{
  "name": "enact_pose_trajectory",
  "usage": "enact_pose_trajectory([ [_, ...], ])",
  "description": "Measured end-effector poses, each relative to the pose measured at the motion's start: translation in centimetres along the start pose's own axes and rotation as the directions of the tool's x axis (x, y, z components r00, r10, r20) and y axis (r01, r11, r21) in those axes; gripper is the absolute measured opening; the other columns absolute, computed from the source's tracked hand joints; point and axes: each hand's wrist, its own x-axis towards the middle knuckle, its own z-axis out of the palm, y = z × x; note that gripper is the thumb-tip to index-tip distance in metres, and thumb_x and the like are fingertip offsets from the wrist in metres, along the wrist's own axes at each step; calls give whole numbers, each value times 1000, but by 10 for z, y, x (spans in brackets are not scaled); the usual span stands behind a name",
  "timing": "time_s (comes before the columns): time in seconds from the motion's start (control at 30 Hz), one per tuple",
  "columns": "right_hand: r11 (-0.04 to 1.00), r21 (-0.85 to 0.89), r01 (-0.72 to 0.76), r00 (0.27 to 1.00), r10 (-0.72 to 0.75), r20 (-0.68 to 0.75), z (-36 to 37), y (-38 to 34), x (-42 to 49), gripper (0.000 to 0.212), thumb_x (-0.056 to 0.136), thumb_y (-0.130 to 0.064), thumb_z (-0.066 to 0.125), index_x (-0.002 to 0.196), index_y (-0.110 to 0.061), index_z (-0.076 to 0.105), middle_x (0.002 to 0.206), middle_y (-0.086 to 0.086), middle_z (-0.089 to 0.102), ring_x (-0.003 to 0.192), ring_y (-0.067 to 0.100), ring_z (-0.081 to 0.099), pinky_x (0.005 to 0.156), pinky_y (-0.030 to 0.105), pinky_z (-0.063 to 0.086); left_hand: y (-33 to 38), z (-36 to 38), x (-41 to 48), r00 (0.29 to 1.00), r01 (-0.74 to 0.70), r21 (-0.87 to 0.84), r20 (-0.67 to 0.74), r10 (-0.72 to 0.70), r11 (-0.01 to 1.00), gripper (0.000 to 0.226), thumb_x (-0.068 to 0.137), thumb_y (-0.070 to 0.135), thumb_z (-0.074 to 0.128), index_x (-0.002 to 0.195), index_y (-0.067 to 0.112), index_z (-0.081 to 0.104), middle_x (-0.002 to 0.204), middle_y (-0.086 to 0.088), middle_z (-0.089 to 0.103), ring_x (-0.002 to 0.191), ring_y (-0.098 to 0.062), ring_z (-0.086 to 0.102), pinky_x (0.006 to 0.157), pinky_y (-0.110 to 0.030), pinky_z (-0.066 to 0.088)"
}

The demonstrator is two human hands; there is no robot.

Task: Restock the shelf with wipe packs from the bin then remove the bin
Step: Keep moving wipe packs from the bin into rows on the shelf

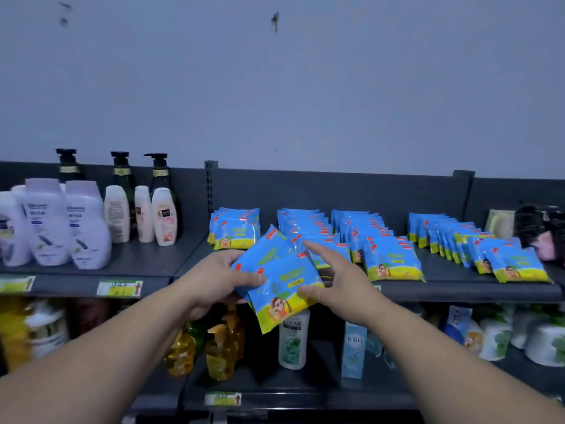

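Note:
My left hand (221, 278) grips a small stack of blue and yellow wipe packs (276, 278) in front of the top shelf (458, 290). My right hand (333, 280) touches the front pack, thumb on its lower right edge and index finger stretched over its top corner. Behind the hands, rows of the same wipe packs stand upright on the shelf: a short row at the left (235, 228), two middle rows (379, 255) and a right row (516, 266). No bin is in view.
Lotion and pump bottles (85, 221) fill the shelf section to the left. Dark packaged goods (541, 231) sit at the far right. The lower shelf holds yellow soap bottles (218, 353), a shampoo bottle (292, 341), a blue box (354, 350) and white rolls (544, 341).

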Motion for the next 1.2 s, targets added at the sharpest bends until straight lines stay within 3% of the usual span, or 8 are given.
enact_pose_trajectory([
  [0.07,998,-63,-29,991,37,128,1,-3,14,82,78,-19,79,142,-43,35,121,-26,46,105,-4,52,78,-4,36,1,-11,6,1000,6,25,-2,-6,1000,26,81,11,73,105,16,66,100,-5,74,84,-16,70,61,-24,51],
  [0.17,991,-131,-22,979,48,198,6,0,35,79,75,-22,82,140,-42,42,125,-18,49,115,2,47,81,2,34,0,-22,16,999,45,7,10,-45,999,24,83,9,71,105,17,65,98,-3,75,84,-16,72,61,-22,55],
  [0.33,995,-100,-23,987,39,159,16,8,74,73,68,-19,86,130,-40,53,118,-12,58,101,10,58,92,22,47,-4,-37,39,998,58,-28,-33,-59,998,20,84,12,70,103,15,67,92,-4,75,72,-11,70,54,-19,51],
  [0.57,982,-176,68,993,-48,112,5,16,133,70,73,-21,82,133,-39,51,124,-13,56,98,7,47,81,16,37,8,-63,84,979,25,32,-202,-18,999,19,84,12,69,103,15,67,83,-5,74,62,-11,67,50,-20,52],
  [0.67,973,-205,104,992,-86,95,12,19,152,67,75,-19,78,133,-39,50,126,-9,57,99,11,50,78,21,44,4,-74,101,960,34,88,-278,-8,996,21,85,11,69,104,19,67,85,-6,74,63,-11,67,53,-22,54],
  [0.83,933,-327,150,983,-104,153,39,17,179,69,77,-17,74,138,-35,46,132,-6,57,115,17,52,92,26,45,-10,-99,122,943,83,139,-332,-33,987,23,84,4,69,106,12,66,90,-11,73,62,-11,68,50,-22,52],
  [1.07,913,-408,21,982,58,179,83,26,216,67,78,-18,70,138,-33,44,131,0,54,112,20,54,91,29,48,-26,-140,172,969,130,336,-243,-47,933,22,80,7,75,98,16,65,83,-5,72,63,-11,67,48,-21,49],
  [1.2,893,-442,-91,961,195,197,97,30,233,70,81,-23,71,143,-28,38,136,4,41,120,19,49,93,22,39,-35,-159,213,983,150,400,-158,-93,904,25,80,8,75,99,18,62,100,-12,71,86,-26,70,65,-36,60],
])
